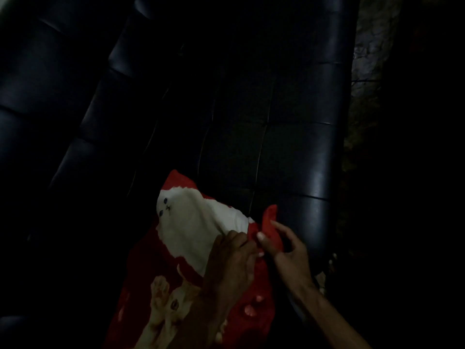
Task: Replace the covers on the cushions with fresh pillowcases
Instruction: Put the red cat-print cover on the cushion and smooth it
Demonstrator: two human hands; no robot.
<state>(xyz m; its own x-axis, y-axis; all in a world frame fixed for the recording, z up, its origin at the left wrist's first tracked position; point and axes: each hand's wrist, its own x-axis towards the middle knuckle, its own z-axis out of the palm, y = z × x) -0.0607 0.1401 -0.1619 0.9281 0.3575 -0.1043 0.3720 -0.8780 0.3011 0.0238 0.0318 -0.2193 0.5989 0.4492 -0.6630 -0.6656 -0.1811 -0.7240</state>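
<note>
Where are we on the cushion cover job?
Done: nothing clearly finished; only one cushion shows. In hand: both hands work the right edge of the red cat-print cover on the black sofa; left hand on the fabric, right hand pinching a red flap. Left: no other cushions or cases in view.

No readable text, label or number anywhere; scene dark
</note>
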